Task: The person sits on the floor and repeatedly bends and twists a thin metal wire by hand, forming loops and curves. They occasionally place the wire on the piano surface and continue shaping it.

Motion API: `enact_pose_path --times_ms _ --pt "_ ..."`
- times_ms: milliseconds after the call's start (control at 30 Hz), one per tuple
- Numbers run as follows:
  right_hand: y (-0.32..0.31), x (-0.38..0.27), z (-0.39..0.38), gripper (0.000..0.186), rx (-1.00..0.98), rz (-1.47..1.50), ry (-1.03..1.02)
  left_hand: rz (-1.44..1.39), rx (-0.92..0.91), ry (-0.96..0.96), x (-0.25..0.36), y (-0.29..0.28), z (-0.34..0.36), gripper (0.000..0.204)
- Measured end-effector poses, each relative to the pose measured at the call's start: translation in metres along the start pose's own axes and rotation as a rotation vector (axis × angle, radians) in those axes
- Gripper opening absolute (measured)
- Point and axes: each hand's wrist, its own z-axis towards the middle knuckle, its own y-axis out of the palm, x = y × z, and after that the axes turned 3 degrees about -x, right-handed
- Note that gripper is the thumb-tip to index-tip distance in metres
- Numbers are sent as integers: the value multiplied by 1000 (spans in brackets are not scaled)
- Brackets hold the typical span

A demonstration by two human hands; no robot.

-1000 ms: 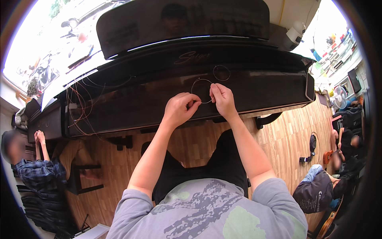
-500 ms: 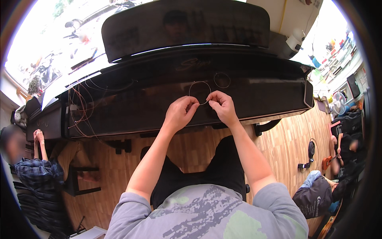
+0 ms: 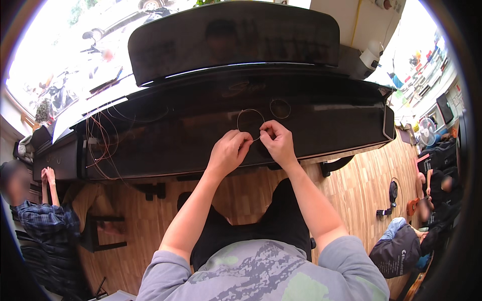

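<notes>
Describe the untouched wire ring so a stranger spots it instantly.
Find the long, dark piano-like case across the view. On its top, just beyond the right hand, lies a thin round ring. Unlike the similar loop being handled, nobody touches it, and unlike the coppery tangle at left, it is one neat circle.

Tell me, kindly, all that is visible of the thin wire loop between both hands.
The wire loop is a slender, pale, nearly round ring, metallic in look; its strands are too fine to count. The left hand holds it at its lower left and the right hand at its lower right, hiding part. Its upper arc shows uncovered against the black piano; whether it touches that surface cannot be told.
</notes>
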Motion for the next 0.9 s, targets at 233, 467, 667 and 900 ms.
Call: enact_pose_path --times_ms 233,467,667,900 --pt "0 0 1 8 6 20 10 13 43 30 -1 2 0 10" --pt "1 6 2 5 17 42 5 11 69 -54 1 0 -1 15" --pt "-2 -4 2 8 -40 -125 -194 -1 433 9 5 0 5 49" --pt "0 -6 -2 9 -106 -227 -292 162 202 145 -4 2 1 54"
